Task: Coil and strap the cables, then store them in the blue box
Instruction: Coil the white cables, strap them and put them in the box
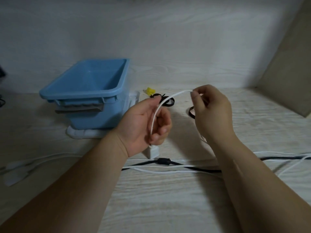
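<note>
My left hand [143, 121] grips a thin white cable [170, 98] near its white plug end [152, 152], which hangs just below my fist. The cable arcs up and to the right, where my right hand [212, 111] pinches it between thumb and forefinger. More white cable [168, 171] and a black cable [164, 161] with a thick ferrite bead lie across the table in front of me. Black straps [168, 102] lie behind my hands, one more [191, 112] partly hidden by my right hand. The blue box [87, 93] stands open at the left, nothing visible inside.
The box rests on a white base [82, 132]. A small yellow object [149, 91] lies behind the straps. White adapters [15, 172] with leads lie at the left edge. A beige panel [286, 68] leans at the right; a pale wall stands behind.
</note>
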